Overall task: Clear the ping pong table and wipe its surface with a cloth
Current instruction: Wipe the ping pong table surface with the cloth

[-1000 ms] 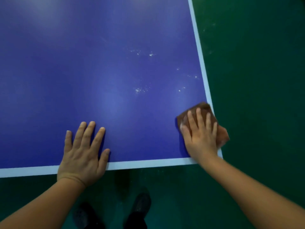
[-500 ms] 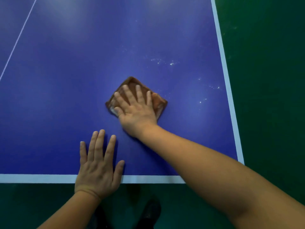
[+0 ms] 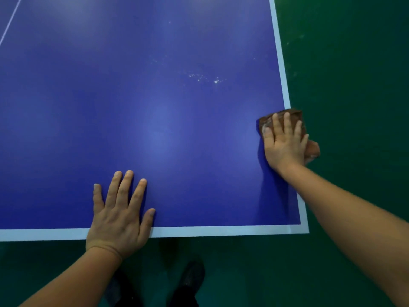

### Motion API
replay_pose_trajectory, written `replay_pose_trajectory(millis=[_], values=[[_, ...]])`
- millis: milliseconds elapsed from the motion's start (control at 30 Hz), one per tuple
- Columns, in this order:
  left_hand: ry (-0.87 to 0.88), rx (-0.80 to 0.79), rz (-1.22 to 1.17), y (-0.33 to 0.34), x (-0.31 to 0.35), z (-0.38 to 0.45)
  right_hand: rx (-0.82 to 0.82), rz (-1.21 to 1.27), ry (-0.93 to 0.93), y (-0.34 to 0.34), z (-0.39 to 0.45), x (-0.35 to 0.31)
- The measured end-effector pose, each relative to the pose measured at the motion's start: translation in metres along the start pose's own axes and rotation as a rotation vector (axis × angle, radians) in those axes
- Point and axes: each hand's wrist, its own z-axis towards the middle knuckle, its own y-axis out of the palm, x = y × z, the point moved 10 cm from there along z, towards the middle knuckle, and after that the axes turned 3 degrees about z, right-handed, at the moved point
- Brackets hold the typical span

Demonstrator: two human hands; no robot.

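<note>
The right hand [image 3: 284,144] lies flat on the brown cloth [image 3: 287,115], fingers straight and spread, so the whole palm pushes the cloth against the table [image 3: 155,107] for wiping. The cloth sits at the table's right edge, over the white border line, with part of it hanging past the edge toward the green floor [image 3: 354,85], likely to carry dirt off the side. The left hand [image 3: 119,220] rests open and flat near the front edge, holding nothing, apparently bracing the body during the reach. White specks [image 3: 203,78] lie farther up the table, well apart from the cloth, so wiping looks unfinished.
</note>
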Motion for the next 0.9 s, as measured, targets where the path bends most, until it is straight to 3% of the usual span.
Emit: replay_pose_trajectory(millis=[133, 200, 300, 467, 567, 900], values=[[0.0, 0.005, 0.003, 0.0, 0.0, 0.0, 0.015, -0.04, -0.192, 0.028, -0.135, 0.01], [0.0, 0.009, 0.004, 0.0, 0.0, 0.0, -0.059, -0.086, -0.253, 0.042, -0.158, 0.013], [0.001, 0.025, 0.015, 0.0, 0.001, 0.001, -0.051, -0.083, -0.285, 0.028, -0.101, -0.005], [0.013, 0.059, 0.04, -0.001, 0.002, 0.001, -0.019, -0.014, -0.08, -0.007, 0.047, -0.03], [0.015, 0.089, 0.046, -0.002, 0.001, 0.001, -0.04, -0.032, -0.09, -0.007, 0.066, -0.039], [0.01, 0.099, 0.034, -0.004, 0.001, -0.001, 0.006, -0.038, -0.225, 0.036, -0.156, 0.013]])
